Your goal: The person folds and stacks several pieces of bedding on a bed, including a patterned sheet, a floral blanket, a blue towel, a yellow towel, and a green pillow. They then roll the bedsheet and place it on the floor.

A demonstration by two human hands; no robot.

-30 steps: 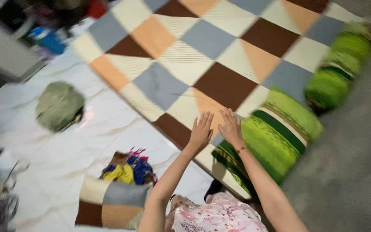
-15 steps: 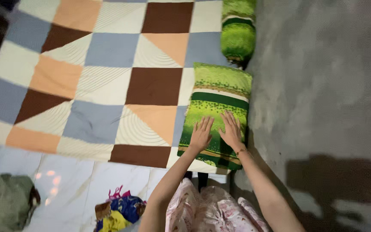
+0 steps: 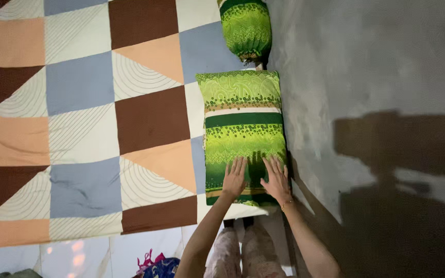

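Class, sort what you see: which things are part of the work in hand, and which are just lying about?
In hand: left hand, right hand, green pillow, patchwork bedsheet.
Lying about: green bolster, colourful cloth bundle, grey wall.

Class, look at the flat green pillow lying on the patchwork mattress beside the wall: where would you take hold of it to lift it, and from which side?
Probably by the near short edge of the green pillow, coming from the mattress's foot end, where the left hand and right hand already rest flat. The grey wall hugs its right long side, and a green bolster lies beyond the far end.
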